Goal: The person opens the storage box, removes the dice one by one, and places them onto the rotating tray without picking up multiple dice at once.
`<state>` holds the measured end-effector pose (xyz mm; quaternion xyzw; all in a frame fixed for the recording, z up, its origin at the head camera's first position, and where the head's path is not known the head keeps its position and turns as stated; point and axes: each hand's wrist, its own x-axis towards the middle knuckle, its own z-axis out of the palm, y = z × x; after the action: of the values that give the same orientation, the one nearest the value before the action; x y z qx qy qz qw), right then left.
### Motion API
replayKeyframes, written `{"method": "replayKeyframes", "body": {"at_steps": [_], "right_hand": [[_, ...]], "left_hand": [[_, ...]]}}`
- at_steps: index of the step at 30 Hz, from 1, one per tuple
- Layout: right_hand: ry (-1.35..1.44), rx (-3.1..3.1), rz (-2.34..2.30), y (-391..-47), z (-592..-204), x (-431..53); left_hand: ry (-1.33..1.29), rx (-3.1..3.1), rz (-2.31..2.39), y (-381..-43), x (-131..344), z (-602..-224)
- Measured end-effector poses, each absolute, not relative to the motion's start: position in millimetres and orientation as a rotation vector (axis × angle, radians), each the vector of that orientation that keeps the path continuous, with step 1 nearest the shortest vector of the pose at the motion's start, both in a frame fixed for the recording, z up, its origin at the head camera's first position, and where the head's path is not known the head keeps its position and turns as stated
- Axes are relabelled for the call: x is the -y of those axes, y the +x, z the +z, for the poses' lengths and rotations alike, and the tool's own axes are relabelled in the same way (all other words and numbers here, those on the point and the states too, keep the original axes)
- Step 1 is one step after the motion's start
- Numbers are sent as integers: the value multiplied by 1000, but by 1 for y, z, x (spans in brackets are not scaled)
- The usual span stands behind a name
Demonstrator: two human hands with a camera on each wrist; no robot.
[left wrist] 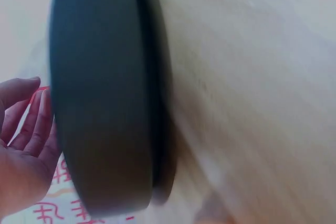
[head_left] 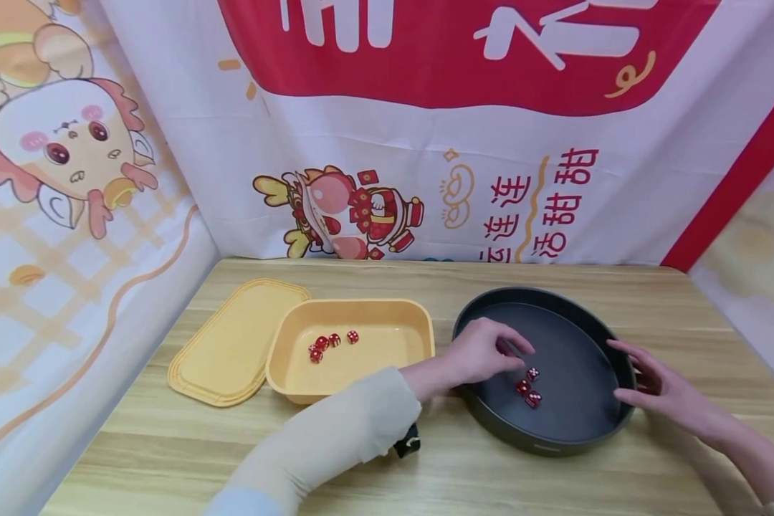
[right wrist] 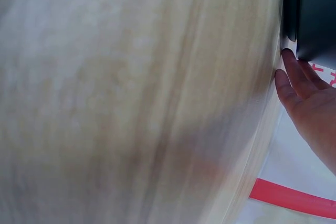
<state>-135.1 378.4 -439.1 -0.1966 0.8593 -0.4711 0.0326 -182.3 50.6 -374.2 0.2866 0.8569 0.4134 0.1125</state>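
Several red dice [head_left: 532,396] with white pips lie clustered in the near part of a round dark grey pan [head_left: 545,450]. My left hand [head_left: 484,351] is above the pan's left side, its fingers loosely bent and their tips just up and left of these dice. In the left wrist view, thumb and fingers stand apart beside the dark pan wall, with no die visible between them. At the pan's right side, my right hand [head_left: 661,387] grips the rim, thumb and forefinger over the edge, other fingers against the outer wall.
Left of the pan stands a yellow rectangular box [head_left: 387,344] holding several more red dice [head_left: 322,344]. Its flat yellow lid [head_left: 239,344] lies farther left, partly behind the box. My left sleeve [head_left: 342,423] crosses before the box. A printed cloth [head_left: 393,129] hangs behind the wooden table [head_left: 490,480].
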Motion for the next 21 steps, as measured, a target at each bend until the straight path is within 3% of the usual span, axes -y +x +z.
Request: {"method": "replayKeyframes", "body": {"at_steps": [9,21], "right_hand": [[-630,-2645,-1461,-136,-442,-380],[-616,-2649,-1445,-137,-443,-379]], "left_hand": [[746,-2413,1336,-175,0,-359],[815,-2453,1428,-165,65,-352]]}}
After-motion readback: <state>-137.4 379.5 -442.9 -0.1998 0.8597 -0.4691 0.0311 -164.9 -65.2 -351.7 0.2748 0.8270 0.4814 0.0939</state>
